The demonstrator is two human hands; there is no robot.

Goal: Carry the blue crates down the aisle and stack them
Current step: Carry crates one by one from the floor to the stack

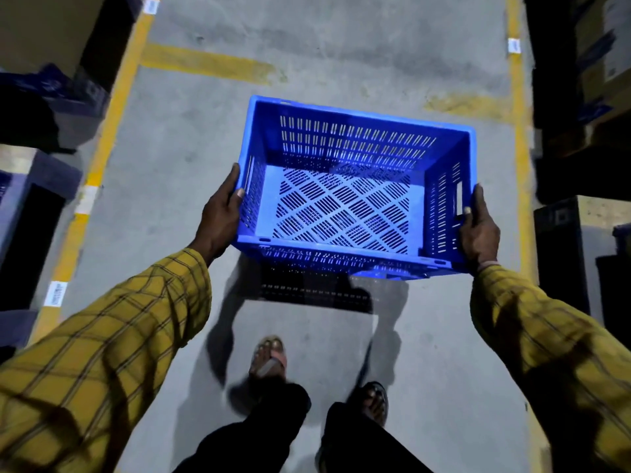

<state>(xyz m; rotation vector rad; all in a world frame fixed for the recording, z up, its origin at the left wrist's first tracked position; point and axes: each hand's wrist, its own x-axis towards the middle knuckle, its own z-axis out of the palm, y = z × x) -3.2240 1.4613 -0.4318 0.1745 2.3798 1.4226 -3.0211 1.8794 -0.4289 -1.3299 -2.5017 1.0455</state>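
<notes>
An empty blue slotted crate (355, 192) is held above the concrete aisle floor (341, 56), between yellow floor lines (112, 107). The left hand (220, 220) grips its left wall, thumb over the rim; the right hand (478, 230) grips its right wall by the handle slot.

Warehouse aisle: concrete floor (341, 46), yellow lane lines (112, 107), stacked cartons (604, 63)

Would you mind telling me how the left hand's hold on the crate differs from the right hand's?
The left hand grips the crate on its left wall, thumb hooked over the rim; the right hand grips the right wall, thumb beside the handle slot. The left hand sits slightly higher in the picture than the right. Both grip the near end and keep the empty crate off the floor.
</notes>
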